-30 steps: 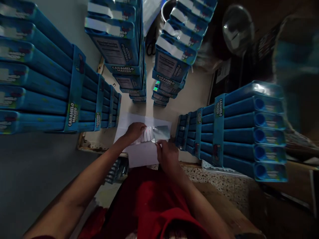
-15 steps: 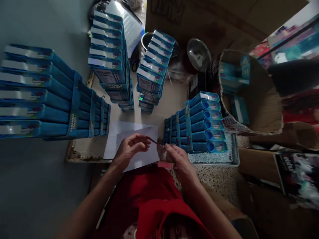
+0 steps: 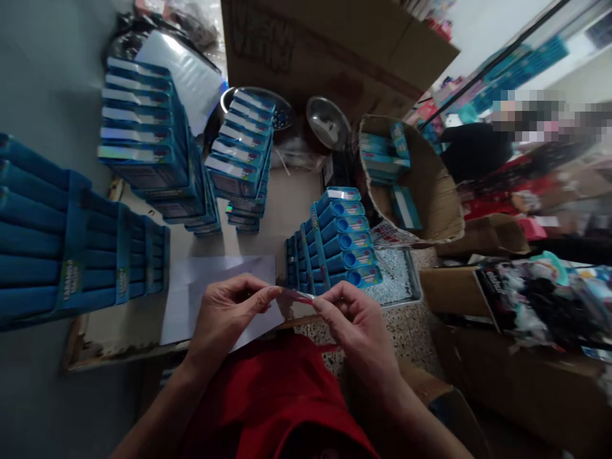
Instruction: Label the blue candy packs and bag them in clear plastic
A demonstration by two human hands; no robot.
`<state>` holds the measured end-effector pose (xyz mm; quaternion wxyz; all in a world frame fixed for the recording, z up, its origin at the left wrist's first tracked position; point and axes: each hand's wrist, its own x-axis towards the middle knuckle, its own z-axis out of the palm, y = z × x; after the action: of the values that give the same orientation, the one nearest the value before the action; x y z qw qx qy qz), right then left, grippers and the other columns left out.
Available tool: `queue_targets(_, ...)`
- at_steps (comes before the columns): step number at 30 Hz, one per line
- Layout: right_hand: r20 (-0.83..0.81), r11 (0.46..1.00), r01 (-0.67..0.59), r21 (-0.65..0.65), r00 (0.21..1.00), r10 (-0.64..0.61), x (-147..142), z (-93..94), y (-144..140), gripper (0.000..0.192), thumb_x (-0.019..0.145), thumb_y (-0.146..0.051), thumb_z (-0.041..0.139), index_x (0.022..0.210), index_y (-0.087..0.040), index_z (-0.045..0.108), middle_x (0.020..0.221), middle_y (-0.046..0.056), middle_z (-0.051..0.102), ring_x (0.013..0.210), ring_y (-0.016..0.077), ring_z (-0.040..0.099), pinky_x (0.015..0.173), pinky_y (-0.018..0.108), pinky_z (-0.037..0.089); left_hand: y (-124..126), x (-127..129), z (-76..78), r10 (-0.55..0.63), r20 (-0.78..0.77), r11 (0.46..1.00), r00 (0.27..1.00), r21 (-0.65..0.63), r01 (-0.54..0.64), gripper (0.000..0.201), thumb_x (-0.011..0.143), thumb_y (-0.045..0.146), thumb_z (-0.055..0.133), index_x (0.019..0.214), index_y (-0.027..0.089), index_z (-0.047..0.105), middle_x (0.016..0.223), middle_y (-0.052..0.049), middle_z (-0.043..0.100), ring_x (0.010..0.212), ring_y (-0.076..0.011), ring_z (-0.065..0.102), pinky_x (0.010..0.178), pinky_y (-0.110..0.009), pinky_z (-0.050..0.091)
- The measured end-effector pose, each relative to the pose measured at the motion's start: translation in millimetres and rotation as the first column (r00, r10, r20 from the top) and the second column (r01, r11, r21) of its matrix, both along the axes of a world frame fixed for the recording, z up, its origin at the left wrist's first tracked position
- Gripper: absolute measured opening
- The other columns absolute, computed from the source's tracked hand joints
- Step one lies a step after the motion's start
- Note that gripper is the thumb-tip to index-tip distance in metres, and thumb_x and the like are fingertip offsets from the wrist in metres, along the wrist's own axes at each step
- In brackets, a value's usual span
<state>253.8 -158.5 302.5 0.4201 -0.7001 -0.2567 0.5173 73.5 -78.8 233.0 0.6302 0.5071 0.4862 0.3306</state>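
Note:
Between my two hands a thin, see-through plastic piece with a reddish edge (image 3: 297, 295) is stretched nearly level; its exact kind is unclear. My left hand (image 3: 227, 312) pinches one end between thumb and fingers, above the white paper sheets (image 3: 184, 306) at the table's front. The other end is in the closed fingertips of my right hand (image 3: 354, 325). Just beyond that hand rises a stack of blue caramel boxes (image 3: 325, 245) with round holes in their ends.
More blue boxes are stacked at the far left (image 3: 38, 242) and in two tall piles (image 3: 143, 140) behind the paper. A torn carton (image 3: 430, 204) holds several boxes. A metal tray (image 3: 404, 277), a steel bowl (image 3: 329, 121) and a person in dark clothing (image 3: 478, 143) are also visible.
My left hand, earlier with looser fingers, now pinches the plastic piece, which is drawn out between both hands. The view has turned right, so the stacks appear shifted left.

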Motion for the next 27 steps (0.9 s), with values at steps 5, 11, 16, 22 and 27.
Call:
queue_targets(5, 0.196, 0.993, -0.037, 0.112, 0.981, 0.014, 58, 35.8, 27, 0.027, 0.081, -0.042, 0.08, 0.073, -0.021, 0.065, 0.051, -0.007, 0.05, 0.043, 0.0071, 0.036, 0.039, 0.02, 0.026, 15, 47, 38.3, -0.015, 0.118, 1.0, 0.993, 0.021, 0.012, 0.024, 0.079, 0.045, 0.082, 0.065, 0.026, 0.075, 0.057, 0.0, 0.062, 0.054, -0.0155, 0.054, 0.051, -0.028, 0.043)
queue_targets(11, 0.315, 0.989, -0.145, 0.029, 0.94, 0.129, 128, 28.3, 92, 0.029, 0.072, -0.041, 0.083, 0.066, -0.018, 0.066, 0.049, -0.006, 0.05, 0.042, 0.0059, 0.034, 0.04, 0.022, 0.021, 63, 107, 39.2, 0.002, 0.064, 0.992, 0.998, 0.127, -0.011, 0.033, 0.08, 0.046, 0.079, 0.062, 0.02, 0.069, 0.059, 0.001, 0.057, 0.056, -0.012, 0.047, 0.051, -0.026, 0.035)
queue_targets(16, 0.388, 0.979, -0.199, -0.031, 0.901, 0.195, 151, 4.3, 139, 0.023, 0.068, -0.035, 0.081, 0.062, -0.016, 0.069, 0.049, -0.003, 0.053, 0.042, 0.0064, 0.036, 0.042, 0.024, 0.022, 91, 129, 18.0, 0.048, 0.113, 0.998, 0.993, 0.039, -0.052, 0.034, 0.077, 0.047, 0.08, 0.063, 0.018, 0.068, 0.058, 0.001, 0.057, 0.054, -0.0106, 0.046, 0.053, -0.026, 0.035)
queue_targets(22, 0.467, 0.964, -0.264, 0.012, 0.854, 0.228, 163, -16.0, 156, 0.02, 0.068, -0.032, 0.081, 0.06, -0.017, 0.071, 0.048, -0.002, 0.053, 0.046, 0.0085, 0.041, 0.046, 0.025, 0.027, 101, 135, 2.7, 0.082, 0.133, 0.997, 0.988, -0.026, -0.079, 0.034, 0.073, 0.047, 0.083, 0.064, 0.017, 0.068, 0.061, 0.001, 0.059, 0.055, -0.0103, 0.048, 0.054, -0.025, 0.037)
queue_targets(27, 0.583, 0.949, -0.314, -0.018, 0.768, 0.265, 166, -24.9, 158, 0.025, 0.069, -0.036, 0.082, 0.057, -0.017, 0.068, 0.049, -0.002, 0.056, 0.049, 0.0103, 0.048, 0.049, 0.025, 0.03, 104, 140, -10.6, 0.076, 0.125, 0.996, 0.989, -0.045, -0.071, 0.038, 0.072, 0.052, 0.083, 0.068, 0.017, 0.069, 0.062, 0.001, 0.059, 0.056, -0.0106, 0.048, 0.055, -0.026, 0.037)
